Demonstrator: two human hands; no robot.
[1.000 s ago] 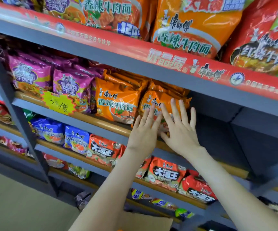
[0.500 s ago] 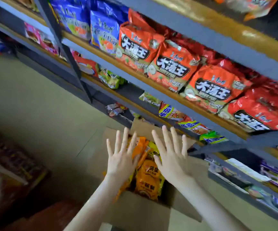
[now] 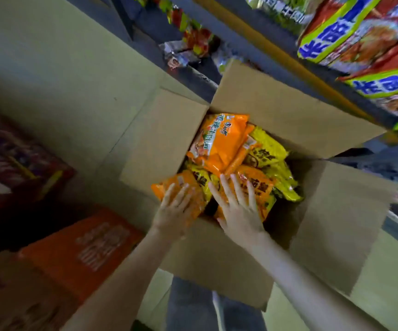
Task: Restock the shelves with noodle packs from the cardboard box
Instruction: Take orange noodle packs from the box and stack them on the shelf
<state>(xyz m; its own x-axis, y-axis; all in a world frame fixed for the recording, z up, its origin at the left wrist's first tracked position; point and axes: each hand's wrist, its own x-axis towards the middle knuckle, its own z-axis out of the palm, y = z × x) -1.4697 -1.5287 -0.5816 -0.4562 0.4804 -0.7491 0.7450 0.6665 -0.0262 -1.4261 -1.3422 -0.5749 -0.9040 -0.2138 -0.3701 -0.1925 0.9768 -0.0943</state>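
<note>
My left hand (image 3: 176, 211) and right hand (image 3: 238, 209) are spread wide, holding nothing, over the near end of the open cardboard box (image 3: 288, 120). Its noodle packs (image 3: 224, 139) look light, crinkly, slippery, and brittle inside; I'd grip each gently by its sides.

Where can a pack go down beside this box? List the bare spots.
Bare floor left of the cardboard box, up to the orange carton; its right flap too. Crowded inside: noodle packs under left hand and right hand.
</note>
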